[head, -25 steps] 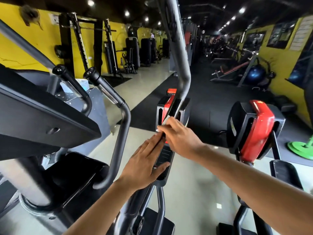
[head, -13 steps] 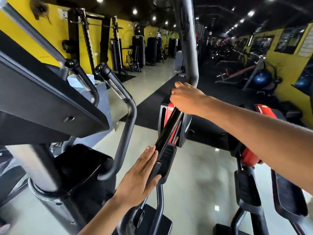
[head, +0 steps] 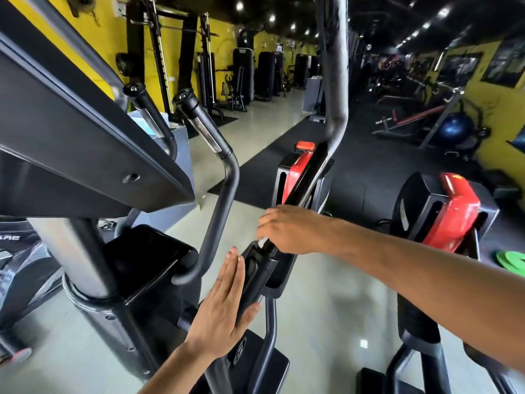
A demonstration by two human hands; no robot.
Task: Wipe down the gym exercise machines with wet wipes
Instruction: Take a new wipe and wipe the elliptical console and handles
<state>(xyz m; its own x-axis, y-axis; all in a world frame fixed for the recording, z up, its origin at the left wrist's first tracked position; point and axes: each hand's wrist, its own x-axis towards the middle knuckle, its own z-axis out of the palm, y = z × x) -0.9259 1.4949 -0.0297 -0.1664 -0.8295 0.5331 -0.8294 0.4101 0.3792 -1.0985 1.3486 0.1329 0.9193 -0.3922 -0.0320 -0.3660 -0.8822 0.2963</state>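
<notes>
I stand at a black elliptical machine. Its swing arm (head: pixel 308 177) runs from the upper middle down to a black joint housing (head: pixel 255 277) at centre. My right hand (head: pixel 289 231) curls round the lower end of the arm, and a bit of white wet wipe (head: pixel 260 242) shows under its fingers. My left hand (head: pixel 224 302) lies flat with straight fingers against the left side of the housing, the thumb underneath it.
A curved black handlebar (head: pixel 224 200) and the console underside (head: pixel 85 143) stand at left. Two red-and-black machine heads (head: pixel 451 211) sit at right. Grey floor lies below, with a black mat, racks and benches along yellow walls beyond. A green plate (head: pixel 511 260) lies at far right.
My right hand slid up the swing arm, then came back down to its lower end near the housing. My left hand stayed flat against the housing.
</notes>
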